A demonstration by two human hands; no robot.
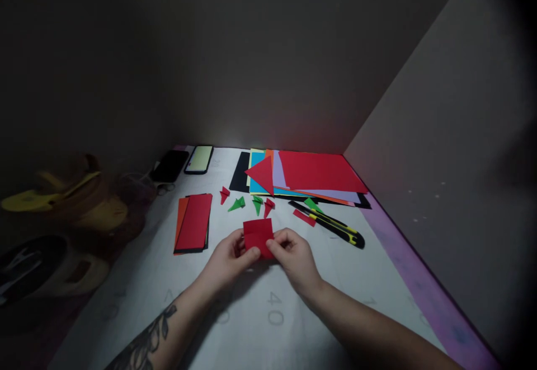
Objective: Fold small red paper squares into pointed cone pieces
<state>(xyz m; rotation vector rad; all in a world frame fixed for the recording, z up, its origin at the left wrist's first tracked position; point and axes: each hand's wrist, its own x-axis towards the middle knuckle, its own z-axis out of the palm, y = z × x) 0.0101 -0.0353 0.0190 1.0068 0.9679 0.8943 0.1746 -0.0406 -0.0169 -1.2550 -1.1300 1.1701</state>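
Observation:
A small red square of paper (258, 234) with a crease across its upper part is held up between my two hands. My left hand (235, 252) pinches its left side, thumb on the front near the lower edge. On the right side my right hand (292, 252) grips it the same way, with thumb in front and fingers behind. Just beyond the paper lie small folded pieces: a red one (225, 194), a green one (237, 204), another green one (257, 205) and another red one (269, 207).
At left sits a stack of red and orange paper strips (193, 222). A yellow-black utility knife (335, 226) lies at right beside green and red scraps. Coloured sheets (323, 171) with a red triangle (262, 175) are against the wall. Two phones (199, 159) lie back left.

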